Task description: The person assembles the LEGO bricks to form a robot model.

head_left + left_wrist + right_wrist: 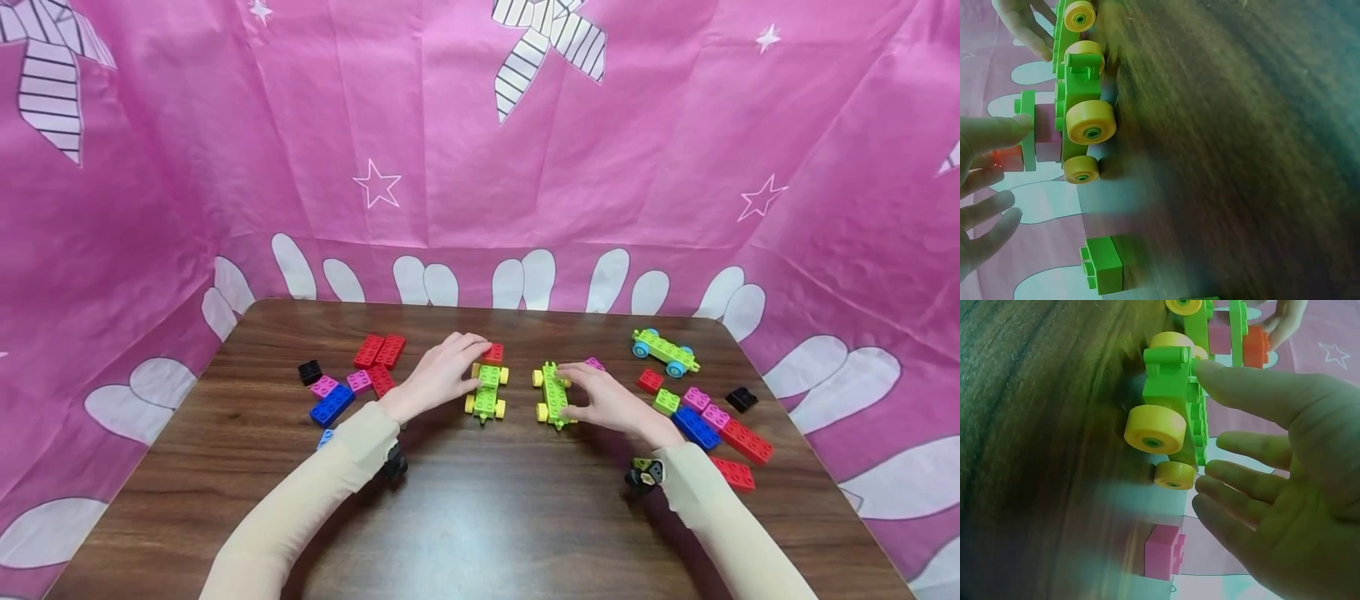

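Observation:
My left hand is at a stacked toy car, its fingers loosely spread. The car has a lime green wheeled base with yellow wheels, a pink brick, a green plate and a red brick above. In the left wrist view the thumb touches the plate, and another finger lies beside the red brick. Beside a second lime wheeled base is my right hand. Its thumb touches the near end; the other fingers extend along the side, uncurled.
Left on the table lie red bricks, a black brick and a blue brick. To the right are a green base with blue wheels, a long red brick, a blue brick and several smaller bricks. A pink curtain stands behind.

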`<state>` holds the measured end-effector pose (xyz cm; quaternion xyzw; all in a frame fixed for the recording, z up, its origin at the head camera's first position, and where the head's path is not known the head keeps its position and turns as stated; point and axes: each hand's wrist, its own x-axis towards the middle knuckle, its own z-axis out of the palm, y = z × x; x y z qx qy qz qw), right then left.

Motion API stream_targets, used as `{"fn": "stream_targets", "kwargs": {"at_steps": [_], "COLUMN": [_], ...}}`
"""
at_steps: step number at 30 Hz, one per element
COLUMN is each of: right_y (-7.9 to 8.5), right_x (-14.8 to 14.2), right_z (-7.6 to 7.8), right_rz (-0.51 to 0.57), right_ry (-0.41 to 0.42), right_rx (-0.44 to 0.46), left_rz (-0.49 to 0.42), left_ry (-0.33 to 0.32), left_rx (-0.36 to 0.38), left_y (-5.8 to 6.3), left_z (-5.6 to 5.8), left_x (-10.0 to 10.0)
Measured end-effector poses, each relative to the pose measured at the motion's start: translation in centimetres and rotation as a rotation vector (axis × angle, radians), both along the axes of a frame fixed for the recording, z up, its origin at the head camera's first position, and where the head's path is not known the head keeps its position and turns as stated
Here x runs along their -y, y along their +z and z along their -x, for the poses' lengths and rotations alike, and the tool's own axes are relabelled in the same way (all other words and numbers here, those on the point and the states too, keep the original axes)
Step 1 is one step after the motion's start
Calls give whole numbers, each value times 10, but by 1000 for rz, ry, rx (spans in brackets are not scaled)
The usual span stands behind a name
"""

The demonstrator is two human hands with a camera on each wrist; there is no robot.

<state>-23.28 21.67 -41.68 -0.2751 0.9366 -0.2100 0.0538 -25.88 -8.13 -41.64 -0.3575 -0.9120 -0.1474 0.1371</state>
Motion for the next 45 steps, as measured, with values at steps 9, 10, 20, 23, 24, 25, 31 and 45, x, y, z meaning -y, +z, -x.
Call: {"fn": "stream_targets", "kwargs": {"at_steps": [9, 10, 20, 23, 24, 25, 31, 45], "right_y": [4, 5, 6, 5, 5, 4, 2, 6], "right_x": [-2, -2, -2, -2, -2, -2, -2, -3], "right_z": [0, 0, 5, 5, 5, 5, 7, 2], "right_rz": [-50, -56, -77, -89, -88, -86, -80, -122], "right_ry": [-1, 3, 6, 3, 2, 2, 6, -1], "right_rx": [85, 89, 101, 101, 102, 100, 86, 107], "left_rz": [59, 58, 37, 42, 47, 48, 49, 20], "left_ry": [21, 19, 30, 36, 38, 37, 36, 78], "left_rx": [-19, -18, -12, -8, -10, -17, -45, -65], "left_y": [2, 2, 3, 3, 3, 3, 1, -1], "left_z": [8, 9, 17, 20, 20, 21, 23, 28], "left_x": [-4, -4, -10, -10, -10, -10, -10, -14]}}
